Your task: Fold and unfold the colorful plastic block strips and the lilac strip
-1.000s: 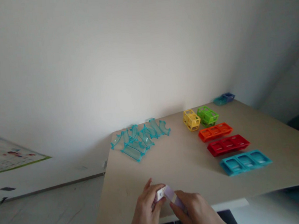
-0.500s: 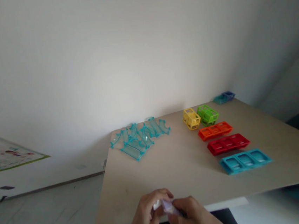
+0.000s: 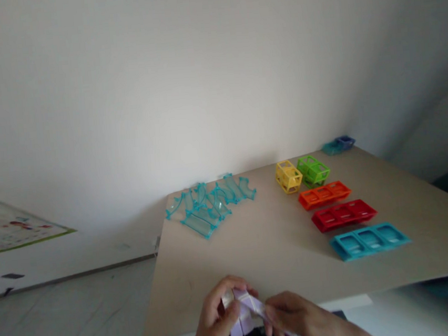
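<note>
Near the table's front edge, my left hand [image 3: 218,316] is closed round one end of a lilac-and-white snake puzzle [image 3: 245,314], a chain of small wedge-like blocks. Its blocks form a folded section between my hands. My right hand [image 3: 297,316] pinches the same chain further along, and a thin lilac length shows below those fingers. Parts of the puzzle are hidden behind my fingers.
On the table [image 3: 280,257], several clear teal curved pieces [image 3: 201,223] lie at the left. A yellow frame block [image 3: 289,177], a green one [image 3: 313,171], then orange [image 3: 325,194], red [image 3: 344,215] and blue [image 3: 369,240] three-window pieces stand right. Blue pieces [image 3: 338,145] sit in the far corner.
More of the lilac-and-white puzzle shows between my hands. My right hand has shifted slightly right, and my left hand has tilted, exposing the folded blocks.
</note>
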Demonstrator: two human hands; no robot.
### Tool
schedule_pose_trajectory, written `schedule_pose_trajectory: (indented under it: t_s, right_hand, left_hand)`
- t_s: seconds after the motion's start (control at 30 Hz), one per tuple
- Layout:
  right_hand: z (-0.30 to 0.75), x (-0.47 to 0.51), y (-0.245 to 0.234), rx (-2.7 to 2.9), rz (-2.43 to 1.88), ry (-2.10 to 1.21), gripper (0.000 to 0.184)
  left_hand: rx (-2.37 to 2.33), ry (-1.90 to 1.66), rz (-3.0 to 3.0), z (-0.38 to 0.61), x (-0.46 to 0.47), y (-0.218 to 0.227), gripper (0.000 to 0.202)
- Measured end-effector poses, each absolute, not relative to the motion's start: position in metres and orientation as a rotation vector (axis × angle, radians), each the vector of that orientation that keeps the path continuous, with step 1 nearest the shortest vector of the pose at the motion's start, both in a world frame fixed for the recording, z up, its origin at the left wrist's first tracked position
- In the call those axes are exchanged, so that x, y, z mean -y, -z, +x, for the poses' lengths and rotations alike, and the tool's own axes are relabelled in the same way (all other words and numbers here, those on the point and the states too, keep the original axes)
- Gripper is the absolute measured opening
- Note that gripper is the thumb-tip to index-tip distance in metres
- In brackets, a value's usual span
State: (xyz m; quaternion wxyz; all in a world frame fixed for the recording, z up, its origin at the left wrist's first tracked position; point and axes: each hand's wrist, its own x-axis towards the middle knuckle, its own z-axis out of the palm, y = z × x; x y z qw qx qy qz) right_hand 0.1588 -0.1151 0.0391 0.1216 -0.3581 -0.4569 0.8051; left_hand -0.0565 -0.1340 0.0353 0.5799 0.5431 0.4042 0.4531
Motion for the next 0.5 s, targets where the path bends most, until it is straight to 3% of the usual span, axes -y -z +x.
schedule_pose_trajectory:
  t_s: [0.3, 0.5]
  right_hand:
    - [0.142, 0.134, -0.026, 1.059, -1.008, -2.334, 0.061]
    - [0.142, 0.13, -0.018, 0.853, -1.061, -2.486, 0.045]
  left_hand:
    - [-0.859, -1.187, 1.513, -0.055, 0.13, -0.029, 0.018]
    - [-0.86, -1.098, 1.797, -0.064, 0.128, -0.036, 0.02]
